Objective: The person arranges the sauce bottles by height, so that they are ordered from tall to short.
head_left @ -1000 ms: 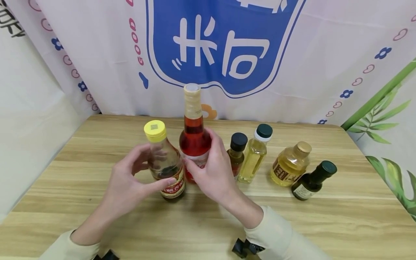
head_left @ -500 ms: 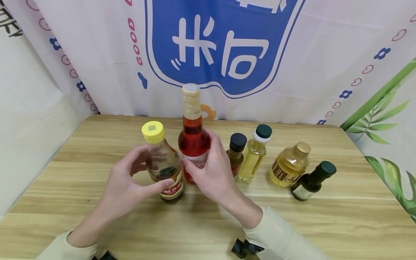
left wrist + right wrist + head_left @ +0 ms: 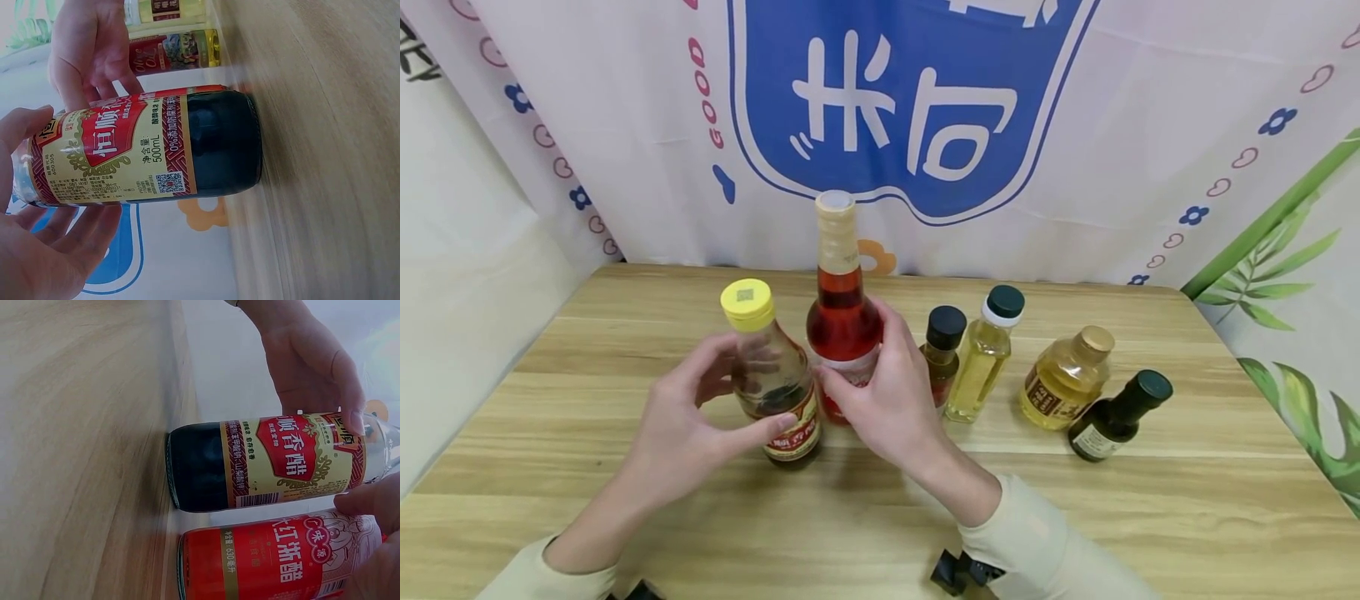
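Note:
My left hand (image 3: 688, 417) holds a dark vinegar bottle (image 3: 775, 383) with a yellow cap, thumb across the front of its label and fingers behind the glass. It stands upright, its base at the table. Right beside it is a taller red vinegar bottle (image 3: 844, 329) with a cream-wrapped neck, gripped by my right hand (image 3: 891, 408) from the right, thumb in front. In the left wrist view the dark bottle's label (image 3: 106, 137) faces the camera. The right wrist view shows the two bottles side by side, the red one's label (image 3: 281, 556) partly covered by the hand.
To the right stand a small black-capped bottle (image 3: 942, 362), a slim bottle of yellow oil (image 3: 983, 358), a round oil bottle (image 3: 1063, 383) and a short dark green bottle (image 3: 1112, 421). A printed cloth (image 3: 647, 150) hangs behind the wooden table (image 3: 820, 533).
The head view has shifted slightly, so everything sits a little farther left. Both hands keep their holds on the two vinegar bottles.

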The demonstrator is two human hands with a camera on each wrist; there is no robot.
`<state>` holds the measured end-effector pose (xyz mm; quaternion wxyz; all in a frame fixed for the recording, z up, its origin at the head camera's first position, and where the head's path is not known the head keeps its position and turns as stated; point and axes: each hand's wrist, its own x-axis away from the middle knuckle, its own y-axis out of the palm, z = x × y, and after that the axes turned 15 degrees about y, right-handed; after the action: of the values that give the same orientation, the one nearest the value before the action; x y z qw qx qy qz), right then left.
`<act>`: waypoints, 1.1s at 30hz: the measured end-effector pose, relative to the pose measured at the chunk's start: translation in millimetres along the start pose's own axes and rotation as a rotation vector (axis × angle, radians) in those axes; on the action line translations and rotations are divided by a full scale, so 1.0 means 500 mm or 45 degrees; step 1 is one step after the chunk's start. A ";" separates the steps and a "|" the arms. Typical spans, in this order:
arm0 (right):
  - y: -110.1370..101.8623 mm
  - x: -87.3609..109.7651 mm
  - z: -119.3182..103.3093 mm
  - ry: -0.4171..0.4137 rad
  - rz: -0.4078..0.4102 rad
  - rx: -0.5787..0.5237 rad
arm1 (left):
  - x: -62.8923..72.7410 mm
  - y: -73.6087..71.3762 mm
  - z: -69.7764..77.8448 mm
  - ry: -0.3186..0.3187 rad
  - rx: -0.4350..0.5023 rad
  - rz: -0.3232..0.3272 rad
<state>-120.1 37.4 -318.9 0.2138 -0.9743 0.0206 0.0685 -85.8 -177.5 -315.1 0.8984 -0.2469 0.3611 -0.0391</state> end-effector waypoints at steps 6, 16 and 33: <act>0.001 -0.002 -0.002 0.005 -0.017 0.006 | 0.000 -0.002 0.001 -0.006 -0.004 -0.003; -0.002 -0.002 -0.004 0.023 -0.043 -0.005 | 0.000 -0.003 0.000 -0.013 0.001 -0.021; -0.003 -0.018 -0.011 0.041 -0.100 -0.034 | 0.001 0.002 -0.001 -0.007 0.029 0.025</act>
<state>-128.2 36.6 -312.3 0.2029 -0.9781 -0.0149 0.0446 -85.9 -176.8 -315.9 0.9025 -0.2331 0.3606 -0.0337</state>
